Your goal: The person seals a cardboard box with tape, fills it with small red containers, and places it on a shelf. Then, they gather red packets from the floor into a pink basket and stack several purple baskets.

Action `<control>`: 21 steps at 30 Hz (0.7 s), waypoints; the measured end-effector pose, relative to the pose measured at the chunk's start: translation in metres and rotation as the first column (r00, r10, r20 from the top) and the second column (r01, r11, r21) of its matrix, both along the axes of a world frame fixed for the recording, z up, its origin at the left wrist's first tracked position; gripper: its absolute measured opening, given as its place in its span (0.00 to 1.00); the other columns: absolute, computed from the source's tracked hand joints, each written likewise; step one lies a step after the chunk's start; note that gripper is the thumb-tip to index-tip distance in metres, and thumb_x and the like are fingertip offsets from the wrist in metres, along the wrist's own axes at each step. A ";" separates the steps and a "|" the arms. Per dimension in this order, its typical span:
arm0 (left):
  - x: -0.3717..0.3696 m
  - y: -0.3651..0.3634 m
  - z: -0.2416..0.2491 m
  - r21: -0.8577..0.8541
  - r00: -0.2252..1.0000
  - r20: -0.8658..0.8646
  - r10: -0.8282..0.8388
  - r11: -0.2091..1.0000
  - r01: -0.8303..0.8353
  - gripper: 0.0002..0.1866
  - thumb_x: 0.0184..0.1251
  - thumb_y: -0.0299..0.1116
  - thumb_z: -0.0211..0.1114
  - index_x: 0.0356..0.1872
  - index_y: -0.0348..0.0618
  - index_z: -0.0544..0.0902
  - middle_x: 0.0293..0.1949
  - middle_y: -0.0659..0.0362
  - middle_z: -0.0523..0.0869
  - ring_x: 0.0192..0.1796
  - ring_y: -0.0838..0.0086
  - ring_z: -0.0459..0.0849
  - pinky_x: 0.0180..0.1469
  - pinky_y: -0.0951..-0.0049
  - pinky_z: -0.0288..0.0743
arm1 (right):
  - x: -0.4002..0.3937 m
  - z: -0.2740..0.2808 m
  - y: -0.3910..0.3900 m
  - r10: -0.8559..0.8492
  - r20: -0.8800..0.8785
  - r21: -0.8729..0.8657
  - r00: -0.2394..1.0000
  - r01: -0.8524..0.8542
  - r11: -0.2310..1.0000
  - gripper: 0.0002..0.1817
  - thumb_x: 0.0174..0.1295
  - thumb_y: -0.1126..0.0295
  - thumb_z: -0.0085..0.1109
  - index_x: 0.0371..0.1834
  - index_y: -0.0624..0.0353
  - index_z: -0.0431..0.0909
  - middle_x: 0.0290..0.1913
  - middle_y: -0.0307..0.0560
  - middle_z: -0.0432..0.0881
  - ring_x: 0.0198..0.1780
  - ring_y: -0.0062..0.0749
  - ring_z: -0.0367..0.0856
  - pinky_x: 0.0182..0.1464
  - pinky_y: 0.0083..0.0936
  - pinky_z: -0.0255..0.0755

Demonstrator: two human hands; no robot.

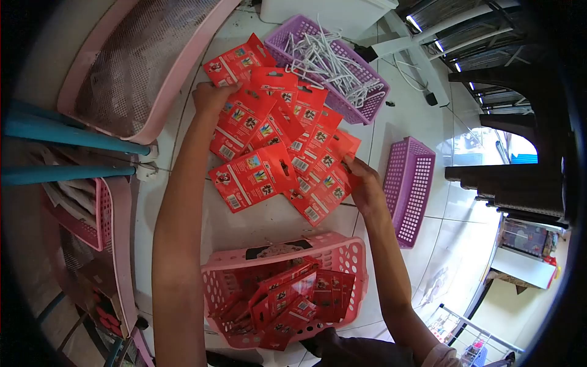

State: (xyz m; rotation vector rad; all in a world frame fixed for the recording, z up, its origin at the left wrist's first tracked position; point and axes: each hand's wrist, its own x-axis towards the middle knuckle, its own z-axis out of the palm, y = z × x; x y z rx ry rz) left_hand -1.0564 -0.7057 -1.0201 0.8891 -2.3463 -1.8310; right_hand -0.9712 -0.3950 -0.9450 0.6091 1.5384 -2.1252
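Red packets point(260, 177) with hang holes and barcodes lie overlapping in a loose pile on the white tiled floor. At the pile's upper left, my left hand point(214, 98) has its fingers closed on a packet's edge, the fingertips partly hidden. My right hand point(367, 186) pinches a packet at the pile's right side, thumb on top. Below the pile a pink basket point(356, 269) holds more red packets point(293, 293), some tilted. Behind the pile, a purple basket point(358, 113) holds many white plastic hooks or hangers point(333, 67).
A second purple basket point(408, 192) stands to the right of my right hand. At the left are a large pink mesh-lined container point(153, 116), blue poles point(73, 131) and a pink rack point(122, 244). A white box point(333, 12) stands at the back, near a white metal leg point(422, 67).
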 end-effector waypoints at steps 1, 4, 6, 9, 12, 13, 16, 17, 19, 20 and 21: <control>0.001 0.003 0.003 0.023 0.998 0.062 -0.001 1.000 0.000 0.18 0.41 0.36 0.70 0.33 0.38 0.79 0.33 0.55 0.81 0.32 0.74 0.80 0.36 0.76 0.72 | 0.000 -0.001 -0.005 0.002 0.007 -0.003 1.000 -0.001 1.000 0.37 0.47 0.69 0.61 0.55 0.77 0.52 0.47 0.56 0.70 0.50 0.40 0.70 0.55 0.30 0.61; 0.007 0.021 0.008 0.105 0.997 0.076 -0.005 0.994 -0.003 0.20 0.41 0.34 0.70 0.38 0.38 0.78 0.37 0.56 0.81 0.37 0.74 0.79 0.39 0.75 0.71 | 0.001 0.005 -0.028 -0.030 -0.033 0.067 0.999 0.032 0.997 0.37 0.45 0.70 0.63 0.54 0.74 0.52 0.45 0.60 0.70 0.48 0.40 0.72 0.51 0.31 0.66; 0.016 0.037 0.012 0.135 0.998 -0.063 -0.007 0.991 0.015 0.27 0.43 0.38 0.69 0.46 0.39 0.73 0.44 0.56 0.78 0.44 0.71 0.77 0.44 0.73 0.69 | -0.001 0.011 -0.041 0.030 -0.035 0.078 0.999 -0.027 0.997 0.38 0.44 0.68 0.66 0.53 0.70 0.50 0.44 0.59 0.71 0.45 0.40 0.74 0.46 0.34 0.70; 0.025 0.055 0.024 -0.100 0.994 -0.073 0.085 0.991 -0.092 0.28 0.40 0.46 0.68 0.44 0.43 0.74 0.40 0.54 0.80 0.44 0.65 0.79 0.45 0.70 0.69 | -0.006 0.001 -0.052 0.049 -0.052 0.098 0.997 -0.044 0.994 0.42 0.42 0.66 0.68 0.54 0.67 0.48 0.43 0.58 0.71 0.42 0.39 0.76 0.40 0.34 0.74; 0.042 0.065 0.029 -0.253 0.996 -0.062 0.059 0.965 -0.073 0.21 0.51 0.47 0.58 0.41 0.44 0.74 0.35 0.52 0.81 0.40 0.59 0.79 0.44 0.63 0.69 | -0.007 0.005 -0.065 -0.024 -0.036 0.095 0.999 0.027 0.995 0.38 0.42 0.68 0.68 0.51 0.67 0.52 0.43 0.56 0.71 0.39 0.36 0.77 0.37 0.30 0.76; 0.048 0.069 0.034 -0.317 0.998 -0.032 0.048 0.947 -0.056 0.18 0.55 0.46 0.54 0.40 0.44 0.74 0.34 0.51 0.81 0.39 0.57 0.79 0.43 0.61 0.68 | -0.007 0.002 -0.070 -0.028 -0.036 0.090 0.999 0.031 0.995 0.38 0.42 0.68 0.68 0.51 0.67 0.52 0.43 0.56 0.71 0.39 0.36 0.77 0.37 0.30 0.76; 0.062 0.078 0.047 -0.349 0.997 -0.027 0.071 0.934 -0.076 0.16 0.59 0.44 0.49 0.40 0.43 0.73 0.31 0.51 0.81 0.37 0.55 0.79 0.42 0.58 0.67 | -0.004 0.004 -0.087 -0.131 -0.071 -0.045 0.989 0.128 0.991 0.24 0.46 0.71 0.64 0.43 0.64 0.62 0.41 0.52 0.73 0.37 0.31 0.77 0.37 0.27 0.76; 0.066 0.078 0.049 -0.358 0.997 -0.033 0.066 0.931 -0.074 0.16 0.59 0.44 0.49 0.40 0.43 0.73 0.31 0.51 0.81 0.37 0.55 0.79 0.42 0.58 0.67 | -0.001 0.001 -0.089 -0.135 -0.076 -0.055 0.988 0.131 0.990 0.24 0.46 0.71 0.64 0.43 0.64 0.62 0.41 0.52 0.73 0.37 0.31 0.77 0.37 0.27 0.76; 0.074 0.078 0.050 -0.337 0.995 -0.017 0.099 0.936 -0.098 0.17 0.59 0.43 0.47 0.43 0.44 0.71 0.32 0.50 0.81 0.37 0.54 0.78 0.42 0.58 0.67 | 0.007 -0.013 -0.094 -0.207 -0.162 -0.148 0.965 0.184 0.972 0.19 0.48 0.73 0.62 0.41 0.62 0.64 0.39 0.50 0.75 0.37 0.28 0.76 0.36 0.25 0.75; 0.078 0.076 0.052 -0.345 0.995 -0.024 0.097 0.933 -0.099 0.17 0.59 0.43 0.47 0.43 0.44 0.71 0.32 0.50 0.81 0.37 0.54 0.78 0.42 0.58 0.67 | 0.012 -0.018 -0.095 -0.216 -0.167 -0.180 0.962 0.185 0.966 0.16 0.50 0.74 0.59 0.40 0.61 0.66 0.38 0.49 0.76 0.36 0.27 0.76 0.35 0.24 0.75; 0.084 0.076 0.055 -0.314 0.993 -0.029 0.116 0.942 -0.120 0.17 0.60 0.43 0.47 0.44 0.44 0.71 0.32 0.50 0.81 0.37 0.54 0.78 0.42 0.58 0.67 | 0.015 -0.014 -0.098 -0.220 -0.167 -0.187 0.961 0.188 0.964 0.16 0.50 0.74 0.59 0.40 0.61 0.66 0.38 0.49 0.76 0.36 0.27 0.76 0.35 0.24 0.75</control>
